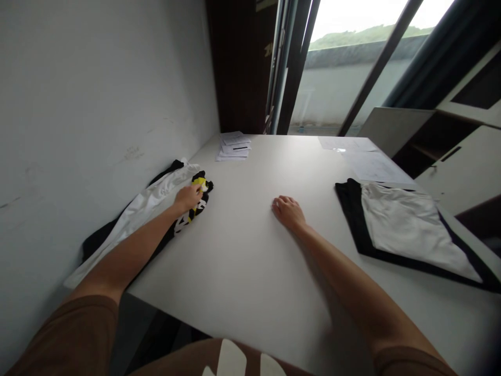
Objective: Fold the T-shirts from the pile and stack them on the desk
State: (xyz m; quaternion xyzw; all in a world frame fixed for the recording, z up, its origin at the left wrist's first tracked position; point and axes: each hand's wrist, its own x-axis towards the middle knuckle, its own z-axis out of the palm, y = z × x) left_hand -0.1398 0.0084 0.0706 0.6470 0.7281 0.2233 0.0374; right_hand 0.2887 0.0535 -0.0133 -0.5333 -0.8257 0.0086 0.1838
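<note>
My left hand (188, 198) is closed on a bunched patterned garment (199, 204) in black, yellow and white at the left side of the table. Its exact kind is hidden by the folds. Beside it, along the wall, lie a long white garment (146, 201) and black cloth (102, 237), partly covered by my left arm. Near the middle of the white table (235, 261), my right hand (288, 211) rests on the surface with its fingers curled in and nothing seen in them.
Folded white clothing (407, 222) lies on black clothing (350, 214) at the right. A stack of papers (234, 146) sits at the far left edge, and more paper sheets (371, 162) lie at the far right. A wall (97, 104) borders the table's left side.
</note>
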